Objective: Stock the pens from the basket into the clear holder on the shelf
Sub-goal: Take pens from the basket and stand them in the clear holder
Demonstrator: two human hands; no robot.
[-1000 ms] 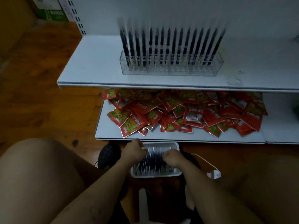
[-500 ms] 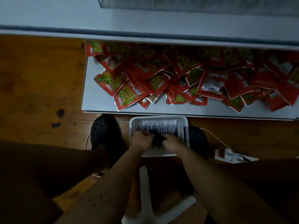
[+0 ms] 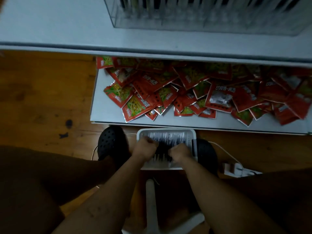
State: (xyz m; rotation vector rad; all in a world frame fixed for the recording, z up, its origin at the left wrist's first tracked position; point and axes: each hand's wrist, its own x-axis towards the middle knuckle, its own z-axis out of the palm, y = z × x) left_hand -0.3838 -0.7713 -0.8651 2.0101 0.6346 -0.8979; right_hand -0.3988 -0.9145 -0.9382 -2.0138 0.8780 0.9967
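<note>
Reaching down between the knees, both hands are sunk in the white basket point(image 3: 194, 144), which sits on the wooden floor point(image 3: 42, 98) just in front of the lower shelf's point(image 3: 101, 114) front edge. The left hand point(image 3: 145, 147) is clenched with its knuckles up at the basket's left side, fingers curled down round the dark pens point(image 3: 168, 139) lying there. The right hand point(image 3: 180, 153) is clenched in the same way just beside it, toward the basket's right side, and a dark bunch of pens runs between the two fists. More pens lie side by side across the basket's far half, their pale ends showing. The clear holder point(image 3: 202, 22) stands on the upper shelf point(image 3: 50, 22), well apart from the basket and near that shelf's back; only its lower part shows, with dark pen bodies upright inside. Red packets point(image 3: 219, 97) lie heaped over most of the lower shelf. A black shoe point(image 3: 112, 142) sits on the floor to each side of the basket, the right one touching its wall. A white power strip point(image 3: 236, 169) with its cable lies on the floor to the right, and a white stool leg point(image 3: 152, 200) shows between the forearms.
</note>
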